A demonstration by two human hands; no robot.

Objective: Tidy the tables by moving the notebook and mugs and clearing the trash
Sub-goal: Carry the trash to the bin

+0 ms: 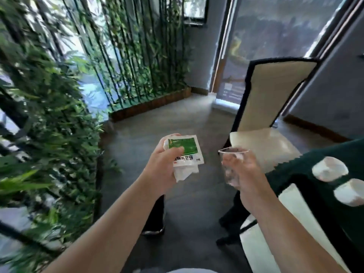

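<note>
Head view: left fingers (178, 149) clamp packet (187, 148) and tissue (183, 173); right fingers (239, 155) wrap clear cup (232, 170).

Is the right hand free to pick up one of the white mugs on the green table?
Probably not: the right hand is holding a clear plastic cup; the white mugs lie close by.

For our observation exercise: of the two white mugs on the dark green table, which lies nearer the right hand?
The upper white mug, farther from the camera; the lower white mug sits farther out from the right hand.
</note>
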